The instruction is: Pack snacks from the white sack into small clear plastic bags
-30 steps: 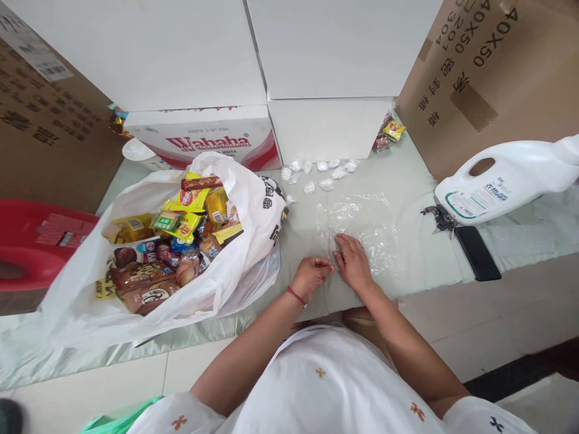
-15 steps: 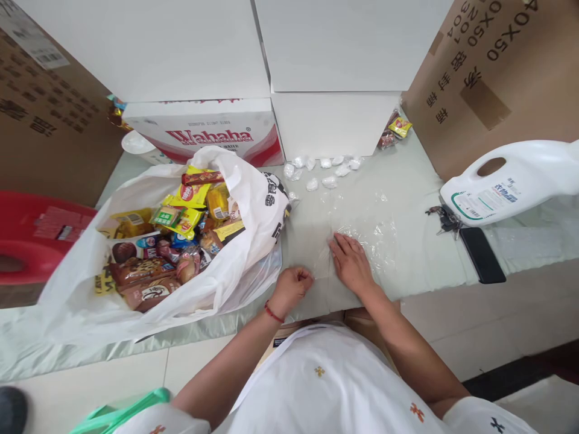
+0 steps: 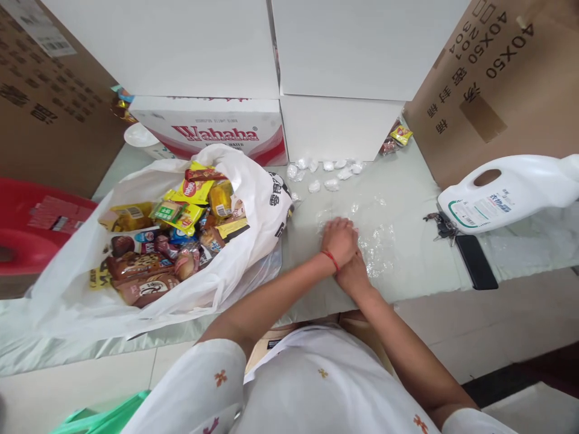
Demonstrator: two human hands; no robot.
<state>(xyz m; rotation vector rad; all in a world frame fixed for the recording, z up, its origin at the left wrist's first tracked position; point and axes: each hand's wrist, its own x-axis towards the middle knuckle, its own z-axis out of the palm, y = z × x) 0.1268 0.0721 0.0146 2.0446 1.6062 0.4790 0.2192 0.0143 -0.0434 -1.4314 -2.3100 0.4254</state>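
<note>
My left hand lies across the front of my right hand, and the two touch. The left fingers are curled inward; what they hold, if anything, is hidden. Most of my right hand's fingers are covered by the left. A thin, clear crinkled plastic sheet lies flat on the pale green cloth around and beneath the hands. Beyond them, several small white plastic-wrapped bundles sit in a loose group by the white boxes.
At left, a white plastic bag gapes open, full of packaged snacks. A Wahaha carton and white boxes stand behind. To the right are a white detergent bottle, keys and a black phone.
My left hand has moved right and forward from the table's near edge onto my right hand. The right hand's fingers, spread flat before, are now mostly covered. The view has shifted slightly.
</note>
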